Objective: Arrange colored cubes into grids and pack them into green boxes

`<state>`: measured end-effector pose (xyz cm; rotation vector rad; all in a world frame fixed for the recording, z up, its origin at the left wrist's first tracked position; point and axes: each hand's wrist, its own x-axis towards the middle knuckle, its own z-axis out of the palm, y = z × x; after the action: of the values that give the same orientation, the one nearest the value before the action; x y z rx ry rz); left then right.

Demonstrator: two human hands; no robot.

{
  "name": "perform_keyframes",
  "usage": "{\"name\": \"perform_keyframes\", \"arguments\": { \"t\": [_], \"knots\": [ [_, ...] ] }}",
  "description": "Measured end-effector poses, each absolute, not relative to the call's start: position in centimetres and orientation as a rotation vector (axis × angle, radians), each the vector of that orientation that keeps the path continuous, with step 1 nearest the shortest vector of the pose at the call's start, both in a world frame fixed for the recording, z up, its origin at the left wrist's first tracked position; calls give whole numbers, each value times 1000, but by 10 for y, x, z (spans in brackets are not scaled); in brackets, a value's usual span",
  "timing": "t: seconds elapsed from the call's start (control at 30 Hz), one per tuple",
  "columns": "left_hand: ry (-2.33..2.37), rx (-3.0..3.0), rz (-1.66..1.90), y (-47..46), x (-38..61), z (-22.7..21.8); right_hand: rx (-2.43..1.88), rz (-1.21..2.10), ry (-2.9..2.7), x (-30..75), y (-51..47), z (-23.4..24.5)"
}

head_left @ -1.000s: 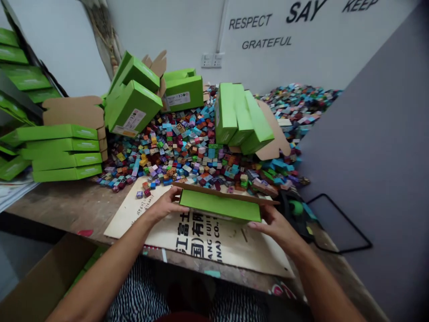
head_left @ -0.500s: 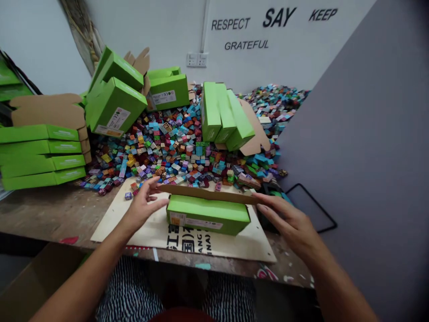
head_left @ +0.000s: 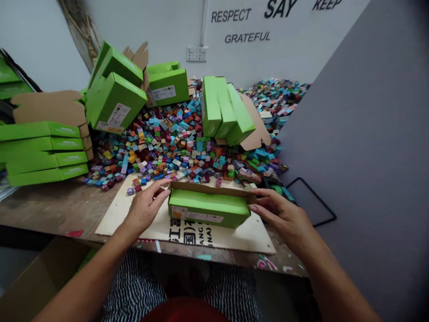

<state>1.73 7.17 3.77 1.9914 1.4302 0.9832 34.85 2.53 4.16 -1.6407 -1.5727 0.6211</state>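
Observation:
A flat green carton (head_left: pixel 209 208) lies on a printed cardboard sheet (head_left: pixel 254 235) at the table's front edge, its brown lid flap raised along the far side. My left hand (head_left: pixel 145 208) holds the carton's left end, fingers curled against it. My right hand (head_left: pixel 279 214) grips the right end, fingertips bent onto the side. Just behind the carton spreads a big heap of small coloured cubes (head_left: pixel 181 143).
Closed green cartons are stacked at the left (head_left: pixel 47 154). More green cartons lean on the heap at the back (head_left: pixel 117 98) and middle (head_left: pixel 226 109). A grey partition (head_left: pixel 368 134) walls off the right side. A brown box (head_left: pixel 40 286) sits below the table's left.
The carton now rests flat on the sheet with its lid flap folded lower. Both hands have closed in from spread fingers onto its two ends.

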Motion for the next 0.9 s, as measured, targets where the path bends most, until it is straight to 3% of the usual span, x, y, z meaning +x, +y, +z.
{"name": "perform_keyframes", "arguments": {
  "t": [0.27,0.53,0.7,0.9],
  "knots": [
    [1587,2082,981,71,23,49,-1843,399,-1668,350,22,42],
    [1377,2015,1076,65,21,35,-1850,363,-1635,348,15,26],
    [1101,2323,1164,63,9,22,-1591,77,-1763,351,3,1],
    [628,2471,1029,68,-4,26,-1264,-53,-2081,360,-1,7]
  ]
}}
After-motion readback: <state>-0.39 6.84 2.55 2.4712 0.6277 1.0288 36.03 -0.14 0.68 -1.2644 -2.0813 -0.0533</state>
